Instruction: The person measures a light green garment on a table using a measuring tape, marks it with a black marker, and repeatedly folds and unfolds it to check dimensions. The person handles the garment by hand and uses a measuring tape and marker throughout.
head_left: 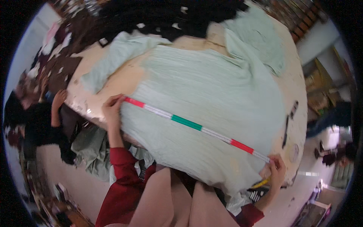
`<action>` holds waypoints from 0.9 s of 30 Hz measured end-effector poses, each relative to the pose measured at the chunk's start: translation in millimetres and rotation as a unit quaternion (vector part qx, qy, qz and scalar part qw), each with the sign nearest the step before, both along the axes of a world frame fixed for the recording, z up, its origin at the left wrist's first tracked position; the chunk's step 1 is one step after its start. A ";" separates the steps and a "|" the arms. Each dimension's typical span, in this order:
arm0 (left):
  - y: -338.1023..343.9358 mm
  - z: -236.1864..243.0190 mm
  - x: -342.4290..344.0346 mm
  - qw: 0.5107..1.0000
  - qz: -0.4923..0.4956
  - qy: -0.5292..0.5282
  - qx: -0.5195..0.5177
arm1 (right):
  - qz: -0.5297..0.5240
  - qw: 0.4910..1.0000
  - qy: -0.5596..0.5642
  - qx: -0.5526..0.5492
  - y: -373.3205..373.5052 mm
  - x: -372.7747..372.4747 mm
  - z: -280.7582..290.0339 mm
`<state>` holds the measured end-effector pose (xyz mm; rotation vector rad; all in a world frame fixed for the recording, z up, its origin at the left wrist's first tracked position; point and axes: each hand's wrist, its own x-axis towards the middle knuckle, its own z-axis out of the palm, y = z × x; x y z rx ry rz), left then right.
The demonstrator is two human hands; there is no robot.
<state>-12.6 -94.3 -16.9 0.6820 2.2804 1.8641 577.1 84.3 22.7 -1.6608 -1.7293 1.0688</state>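
A pale mint crinkled garment (196,75) lies spread over the rounded table (293,56), one sleeve out to the upper left and a bunched part at upper right. A tape measure (186,122) with red, white and green sections stretches diagonally across its lower body. My left hand (112,108) pinches the upper-left end beside the garment's left edge. My right hand (275,166) pinches the lower-right end near the other edge. Below my right hand, a yellow strip (260,184) shows partly under the fabric.
Dark garments (159,17) are heaped at the back. Slim black tools (287,126) lie on the right side. Grey-green fabric (89,145) hangs at lower left. Co-workers (45,128) are at the left; another person's legs (329,117) show at right.
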 end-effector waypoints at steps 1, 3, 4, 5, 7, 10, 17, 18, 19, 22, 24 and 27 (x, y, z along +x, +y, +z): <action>4.0 3.2 2.8 1.000 -0.009 0.007 -0.028 | -0.011 1.000 0.021 -0.020 -0.4 2.3 7.9; -3.3 -5.2 -4.2 0.999 0.000 0.017 -0.031 | -0.039 0.998 0.025 -0.042 -2.0 4.3 24.0; -6.5 -7.3 -7.0 0.998 0.009 0.006 -0.055 | -0.059 0.997 0.005 -0.044 -5.3 3.0 27.8; -11.8 -11.2 -11.2 0.997 0.013 0.023 -0.074 | -0.060 0.997 0.021 -0.036 -6.4 3.8 21.4; -17.2 -15.2 -20.0 0.997 -0.002 0.014 -0.081 | -0.068 0.998 0.003 0.015 -12.9 -0.2 6.6; -15.5 -10.1 -25.1 0.996 -0.010 0.025 -0.089 | -0.083 0.991 -0.037 0.097 -18.8 -9.1 0.7; -12.8 -3.2 -25.4 0.992 -0.023 0.032 -0.122 | -0.089 0.985 -0.065 0.130 -26.9 -20.0 2.3; -12.8 -1.7 -25.0 0.991 -0.019 0.033 -0.131 | -0.087 0.985 -0.077 0.130 -27.0 -21.0 3.8; -13.8 0.3 -24.2 0.989 -0.014 0.034 -0.141 | -0.085 0.984 -0.087 0.131 -27.4 -22.5 4.7; -18.3 -4.4 -32.7 0.992 -0.018 0.019 -0.127 | -0.094 0.986 -0.076 0.117 -27.8 -27.1 6.6; -20.8 -9.5 -37.6 0.994 -0.023 0.007 -0.107 | -0.094 0.984 -0.080 0.129 -28.8 -27.0 3.0; -17.7 -7.7 -33.5 0.994 -0.027 0.003 -0.104 | -0.098 0.980 -0.087 0.153 -30.4 -30.9 0.8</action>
